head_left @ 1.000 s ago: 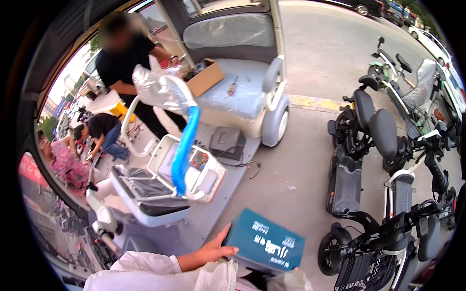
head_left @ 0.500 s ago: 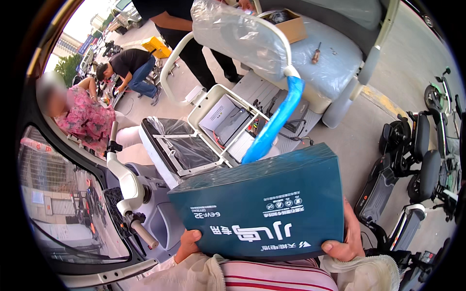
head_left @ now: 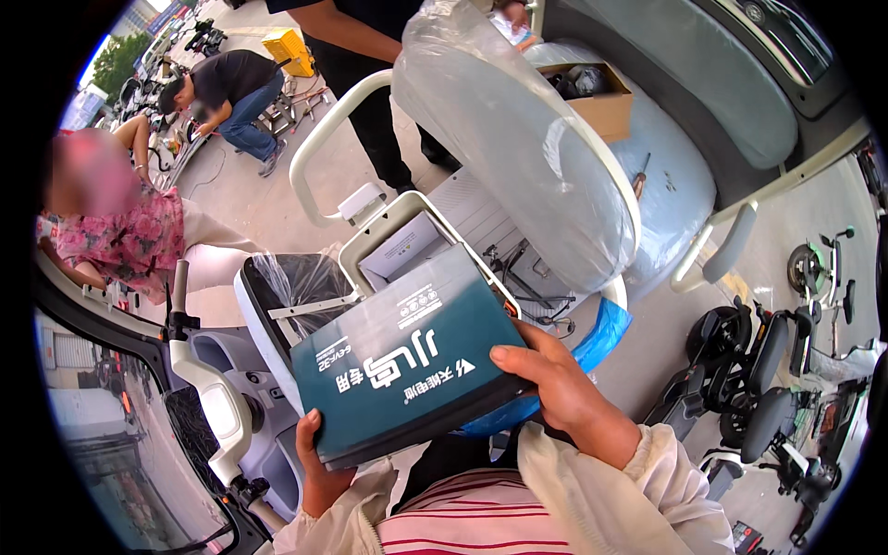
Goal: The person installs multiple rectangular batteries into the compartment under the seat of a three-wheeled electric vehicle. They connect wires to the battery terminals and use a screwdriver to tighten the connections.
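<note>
Both hands are clamped on a dark teal box (head_left: pixel 407 361), held flat close to the chest. The left hand (head_left: pixel 319 462) grips its near left corner from underneath with the thumb up over the edge, and the right hand (head_left: pixel 555 388) wraps the right side, fingers curled on top. Just past the box sits a plastic-wrapped seat (head_left: pixel 518 148), tipped up over an open white compartment (head_left: pixel 407 250). Parked scooters (head_left: pixel 749 370) are off to the right.

The teal battery box (head_left: pixel 407 361) looks like smooth, slightly glossy plastic; the raised seat (head_left: pixel 518 148) wears crinkled clear plastic film; the open box (head_left: pixel 601 97) is matt brown cardboard. The scooter body (head_left: pixel 222 407) shows glossy pale plastic; the sleeve (head_left: pixel 638 490) is soft cream cloth.
</note>
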Tool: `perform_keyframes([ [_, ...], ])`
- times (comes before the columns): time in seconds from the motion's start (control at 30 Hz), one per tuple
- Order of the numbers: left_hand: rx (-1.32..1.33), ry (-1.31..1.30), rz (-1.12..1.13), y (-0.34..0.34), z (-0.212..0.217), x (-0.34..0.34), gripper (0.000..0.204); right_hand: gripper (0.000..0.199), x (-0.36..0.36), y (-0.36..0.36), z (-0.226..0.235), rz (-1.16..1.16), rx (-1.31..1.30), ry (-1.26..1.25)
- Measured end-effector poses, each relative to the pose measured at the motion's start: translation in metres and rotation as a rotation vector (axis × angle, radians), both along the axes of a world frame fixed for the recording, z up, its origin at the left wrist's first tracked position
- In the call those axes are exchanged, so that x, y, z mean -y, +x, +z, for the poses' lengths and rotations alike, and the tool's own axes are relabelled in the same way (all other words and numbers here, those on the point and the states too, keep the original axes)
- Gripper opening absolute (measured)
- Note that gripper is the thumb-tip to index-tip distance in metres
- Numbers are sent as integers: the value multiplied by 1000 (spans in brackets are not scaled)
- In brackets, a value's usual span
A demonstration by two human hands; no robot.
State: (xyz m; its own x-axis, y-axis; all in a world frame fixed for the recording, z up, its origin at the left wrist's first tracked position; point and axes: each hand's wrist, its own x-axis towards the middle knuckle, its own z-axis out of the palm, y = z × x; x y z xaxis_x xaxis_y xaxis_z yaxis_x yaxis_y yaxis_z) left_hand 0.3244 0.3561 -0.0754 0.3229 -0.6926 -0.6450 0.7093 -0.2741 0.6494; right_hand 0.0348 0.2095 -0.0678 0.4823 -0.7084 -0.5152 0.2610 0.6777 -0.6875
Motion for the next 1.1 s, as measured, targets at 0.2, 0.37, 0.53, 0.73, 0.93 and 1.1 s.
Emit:
perform_keyframes([
  [0.2,-240,259,74,13,-46,87,55,42,91,30,-50,89,-217,401],
  [0.37,-369,513,73,28,-109,111,55,48,117,46,-119,89,-313,557],
  [0.53,-380,626,98,39,-176,110,56,55,120,62,-172,82,-389,628],
  [0.73,-453,569,155,55,-230,115,51,55,136,82,-214,128,-458,577],
  [0.93,-432,519,286,92,-270,156,45,43,175,129,-271,12,-344,488],
  [1.1,-436,378,388,104,-314,168,42,41,205,152,-302,97,-384,408],
])
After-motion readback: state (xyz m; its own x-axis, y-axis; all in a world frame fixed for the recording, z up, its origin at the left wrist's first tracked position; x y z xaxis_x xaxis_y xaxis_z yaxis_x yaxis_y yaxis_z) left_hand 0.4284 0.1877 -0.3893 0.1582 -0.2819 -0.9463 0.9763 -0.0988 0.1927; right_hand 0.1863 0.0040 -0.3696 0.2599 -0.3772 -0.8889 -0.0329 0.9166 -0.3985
